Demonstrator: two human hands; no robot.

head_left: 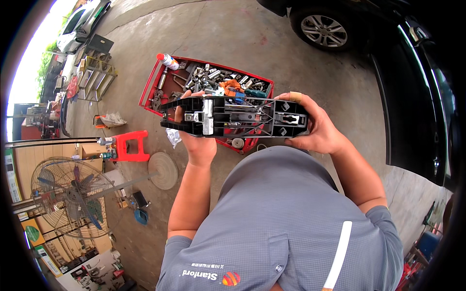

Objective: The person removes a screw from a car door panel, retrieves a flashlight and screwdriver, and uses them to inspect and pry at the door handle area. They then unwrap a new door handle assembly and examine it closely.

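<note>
A long black plastic part (247,116) with metal pieces and thin ribs lies level across both hands, in front of my body. It looks like the inner bracket of a car door handle. My left hand (199,145) is closed round its left part from below, with fingertips showing at the far edge. My right hand (320,128) grips its right end between the thumb and the fingers; a tan plaster is on one finger. Behind and below the bracket stands a red tool tray (144,92), partly hidden by it, with metal sockets (213,73) and orange gloves or cloth (231,87).
A spray can (168,61) with a red cap leans on the tray's far-left corner. To the left are a red plastic stool (131,146) and a large standing fan (73,194) on a round base (163,170). At the right, a black car's door (412,121) stands open.
</note>
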